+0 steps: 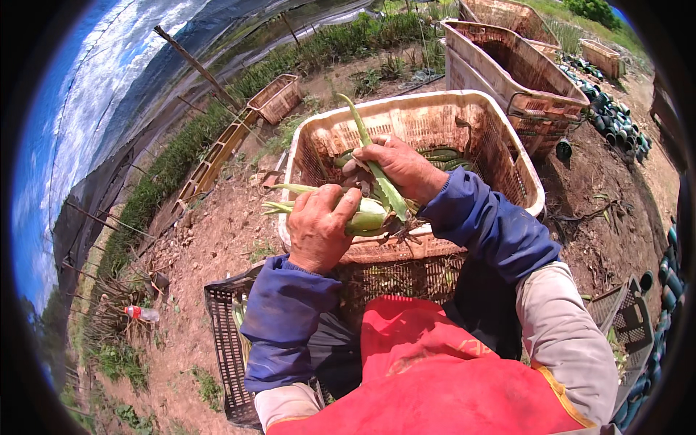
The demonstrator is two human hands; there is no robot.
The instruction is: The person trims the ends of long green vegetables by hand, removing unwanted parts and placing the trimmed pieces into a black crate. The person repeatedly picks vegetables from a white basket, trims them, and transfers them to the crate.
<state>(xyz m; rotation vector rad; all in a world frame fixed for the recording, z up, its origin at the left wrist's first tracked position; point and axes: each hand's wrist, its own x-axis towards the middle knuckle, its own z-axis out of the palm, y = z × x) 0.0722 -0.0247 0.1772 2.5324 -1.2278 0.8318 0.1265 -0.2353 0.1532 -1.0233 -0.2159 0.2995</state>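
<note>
My left hand point(319, 228) grips the pale base of a small aloe plant point(370, 214), whose thick green leaves point left and up. My right hand point(399, 165) holds one long pointed leaf of that same plant, pulling at it above the roots. Both hands hover over the near rim of a large cream plastic crate point(464, 109). A few green leaves lie inside the crate at the back. Blue sleeve covers wrap both forearms, and a red apron covers my lap.
A black plastic crate point(225, 341) sits by my left knee, another point(631, 319) at the right. More cream crates point(522, 65) stand behind. Dark pots point(616, 116) lie at far right. Bare soil, rows of green plants and a bottle point(141, 313) are at left.
</note>
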